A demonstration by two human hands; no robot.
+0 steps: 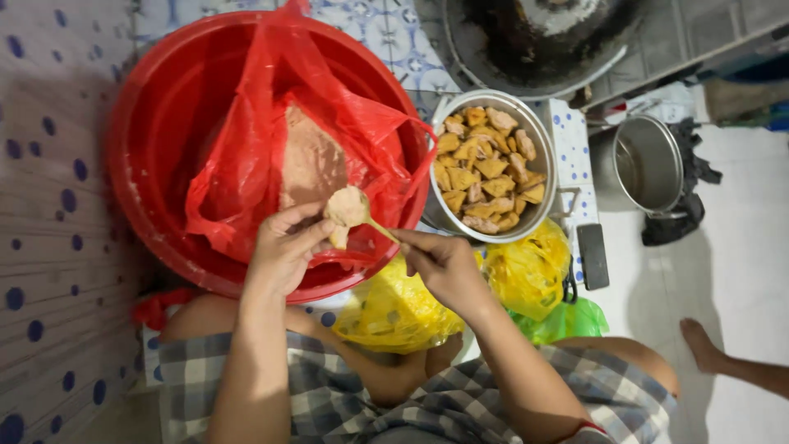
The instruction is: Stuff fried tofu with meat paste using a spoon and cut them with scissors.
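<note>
A big red basin (156, 123) lined with a red plastic bag (238, 173) holds a pinkish-brown paste (311, 160). My left hand (283, 251) holds a small beige piece of food (339, 236) at the basin's near rim. My right hand (440, 263) grips a spoon (353, 207) heaped with the paste, its bowl just above the piece in my left hand. To the right stands a metal pot (538, 140) filled with golden fried tofu pieces (489, 168).
Yellow plastic bags (394, 312) and a green one (567, 321) lie by my knees. A dark phone (592, 256) rests on the dotted mat. A blackened wok (542, 37) and an empty metal pot (649, 164) sit beyond. Another person's bare foot (703, 345) is at right.
</note>
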